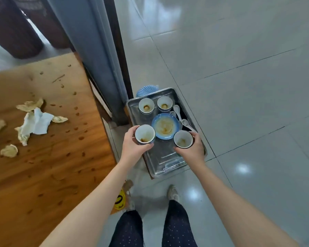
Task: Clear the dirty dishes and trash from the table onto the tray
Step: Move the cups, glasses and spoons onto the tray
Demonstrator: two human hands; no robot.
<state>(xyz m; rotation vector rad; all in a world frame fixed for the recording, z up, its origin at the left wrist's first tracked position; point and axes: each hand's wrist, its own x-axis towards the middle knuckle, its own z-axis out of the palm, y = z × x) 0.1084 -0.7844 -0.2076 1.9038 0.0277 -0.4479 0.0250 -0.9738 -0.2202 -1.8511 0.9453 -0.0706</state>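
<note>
Desk: wood, stained; crumpled napkins lie on it, not yet cleared.
Tray: metal, set low beside the desk; carries plate, two far cups and spoons.
Left hand: fingers wrapped round left cup, above the tray's near left.
Right hand: fingers gripping right cup, above the near right.
Step, as judged: setting both cups down.
Next move calls for lowering them onto the tray's bare near end, clear of the plate, then letting go.

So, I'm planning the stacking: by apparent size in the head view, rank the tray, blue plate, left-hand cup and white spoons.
1. Tray, largest.
2. Blue plate.
3. Left-hand cup; probably held nearer the camera, so the gap to the plate is unsure.
4. White spoons, each smallest.
</note>
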